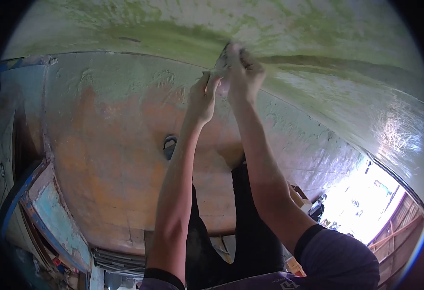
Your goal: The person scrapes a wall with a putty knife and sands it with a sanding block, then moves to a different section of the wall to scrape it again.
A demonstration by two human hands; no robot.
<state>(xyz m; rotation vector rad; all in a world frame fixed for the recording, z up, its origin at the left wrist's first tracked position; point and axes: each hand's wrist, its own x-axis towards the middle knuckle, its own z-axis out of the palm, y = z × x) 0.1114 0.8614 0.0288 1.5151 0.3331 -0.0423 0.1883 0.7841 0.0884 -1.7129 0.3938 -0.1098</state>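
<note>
A thin, dusty grey piece [225, 59], dark along one edge, is pressed against the pale green wall [318, 34]; motion blur hides its exact kind. My right hand [247, 75] is closed round its right side, knuckles close to the wall and fingers smeared by motion. At its lower left edge, my left hand [204, 95] is closed, with thumb and fingers pinched together on it. Both arms stretch straight out in front of me. Around the hands the wall is streaked with darker green and whitish patches.
Below lies an orange and green stained surface [120, 159] with smears near its edge. A dark sandal [170, 146] shows left of my arm. A blue-edged frame [33, 208] stands at the left, a bright opening [361, 208] at the right. An open box [299, 197] sits beside my right arm.
</note>
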